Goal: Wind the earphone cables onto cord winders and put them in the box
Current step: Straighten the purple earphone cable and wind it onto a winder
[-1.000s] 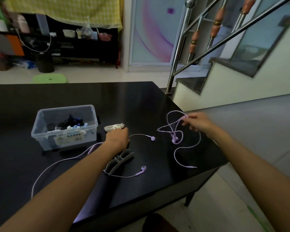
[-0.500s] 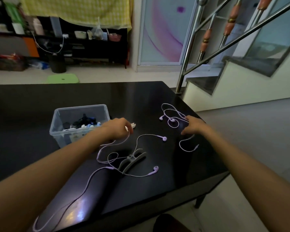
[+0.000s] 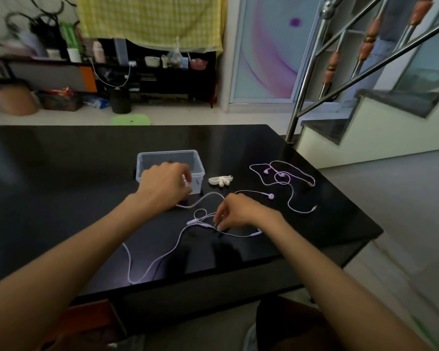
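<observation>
We are pinching the near earphone cable (image 3: 200, 202) in our curled left hand (image 3: 165, 184) before the box (image 3: 147, 160) while our right hand (image 3: 238, 211) is curling over its tangle, grip unclear, seemingly to straighten it; the white winder (image 3: 220, 180) is lying beside the box.

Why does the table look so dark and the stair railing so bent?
Head view: the glossy black table reflects little, apart from a glare patch under the lilac earphone cable; the wide-angle lens bows the steel stair railing; the picture's edges are soft.
</observation>
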